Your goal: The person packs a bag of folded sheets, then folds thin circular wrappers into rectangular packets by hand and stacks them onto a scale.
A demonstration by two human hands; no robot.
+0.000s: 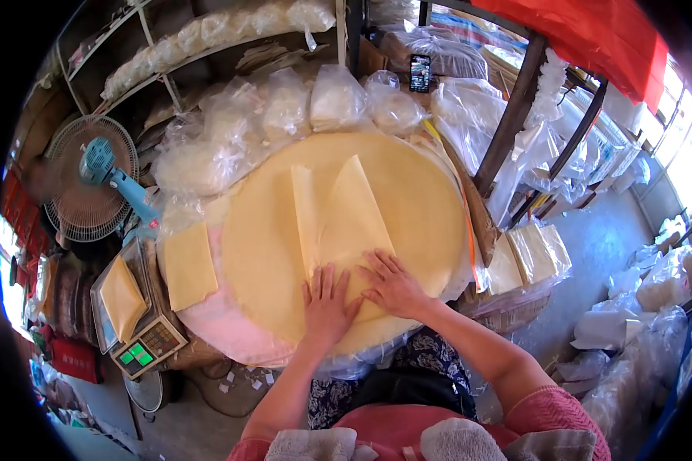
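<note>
A broad stack of thin, round, pale-yellow sheets (261,230) lies in front of me. On its middle, a thin yellow sheet (354,219) is partly folded, with a narrow flap on the left and a pointed flap on the right. My left hand (331,303) rests flat near the fold's lower left, fingers stretched out. Beside it, my right hand (396,286) lies flat on the lower right of the folded sheet, fingers spread. The two hands are close together, thumbs almost meeting. What the sheets are made of I cannot tell.
At left stand a digital scale (142,346) holding a folded yellow piece, a flat yellow stack (191,265) and a blue fan (100,173). Plastic-bagged goods (284,104) line the back. A phone (420,73) stands behind; a wooden post (511,115) and wrapped bundles (542,253) are at right.
</note>
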